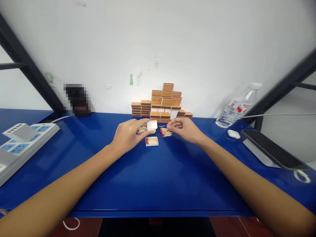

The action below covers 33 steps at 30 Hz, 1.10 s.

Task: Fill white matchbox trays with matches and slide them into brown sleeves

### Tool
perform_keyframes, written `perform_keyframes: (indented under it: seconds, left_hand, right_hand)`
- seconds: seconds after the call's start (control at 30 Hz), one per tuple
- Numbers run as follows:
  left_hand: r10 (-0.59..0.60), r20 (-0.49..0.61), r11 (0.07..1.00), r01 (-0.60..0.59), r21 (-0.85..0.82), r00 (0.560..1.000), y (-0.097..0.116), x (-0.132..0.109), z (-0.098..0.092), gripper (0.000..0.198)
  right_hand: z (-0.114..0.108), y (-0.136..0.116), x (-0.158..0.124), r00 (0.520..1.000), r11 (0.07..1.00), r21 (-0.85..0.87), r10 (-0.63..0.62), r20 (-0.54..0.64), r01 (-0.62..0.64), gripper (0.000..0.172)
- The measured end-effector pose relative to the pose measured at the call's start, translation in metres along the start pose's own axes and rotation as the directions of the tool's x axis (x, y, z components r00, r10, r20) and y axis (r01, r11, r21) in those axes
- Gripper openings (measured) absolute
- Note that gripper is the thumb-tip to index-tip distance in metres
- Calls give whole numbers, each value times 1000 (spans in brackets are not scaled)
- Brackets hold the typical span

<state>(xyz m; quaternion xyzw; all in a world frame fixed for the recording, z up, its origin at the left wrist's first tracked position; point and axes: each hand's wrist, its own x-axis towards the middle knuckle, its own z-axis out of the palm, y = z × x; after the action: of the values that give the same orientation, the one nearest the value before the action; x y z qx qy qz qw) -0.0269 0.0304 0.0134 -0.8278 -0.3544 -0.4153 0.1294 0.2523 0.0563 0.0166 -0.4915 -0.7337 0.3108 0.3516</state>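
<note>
My left hand [128, 132] holds a small white tray [151, 125] between thumb and fingers, its pale inside facing me. Partly behind that hand lies another group of red-tipped matches [141, 129]. Just below, a white tray filled with matches [151, 141] rests on the blue table [153, 177]. My right hand [184, 129] is pinched at the right side of a loose pile of matches [166, 132]; a thin match seems to be at its fingertips. Behind both hands rises a stack of orange matchboxes [167, 101].
A water bottle [238, 105] leans at the back right, with a white earphone case [233, 134] and a phone [274, 148] nearer. On the left are a power strip [24, 144] and a dark pixelated object [78, 100]. A white wall closes off the back.
</note>
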Motion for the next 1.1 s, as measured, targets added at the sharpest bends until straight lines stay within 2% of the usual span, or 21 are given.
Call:
perform_keyframes:
  seconds: [0.13,0.27,0.4,0.5,0.63,0.77,1.1]
  left_hand:
    - [-9,23,1000,8,7,1000,-1,-1,0,46]
    - [-11,30,1000,11,1,999,-2,-1,1,46]
    - [-15,30,1000,15,4,999,-2,-1,1,47]
    - [-7,23,1000,7,-4,1000,-2,-1,1,47]
    - [-5,27,1000,5,-13,1000,-2,-1,0,46]
    - [-7,29,1000,7,-17,1000,-1,-1,0,46]
    - [3,36,1000,-2,-9,999,-1,-1,-1,46]
  right_hand:
    - [0,2,-3,1000,994,-109,8,17,-6,30]
    - [1,6,-3,999,958,-285,-32,41,42,22]
    - [-2,15,-1,992,921,-370,-111,61,125,15]
    - [-9,21,1,989,889,-433,-137,62,150,16]
    - [-20,23,2,994,885,-458,-39,107,84,21]
    - [-23,20,1,992,877,-480,34,120,28,16]
    - [-14,14,-3,991,871,-490,23,130,44,11]
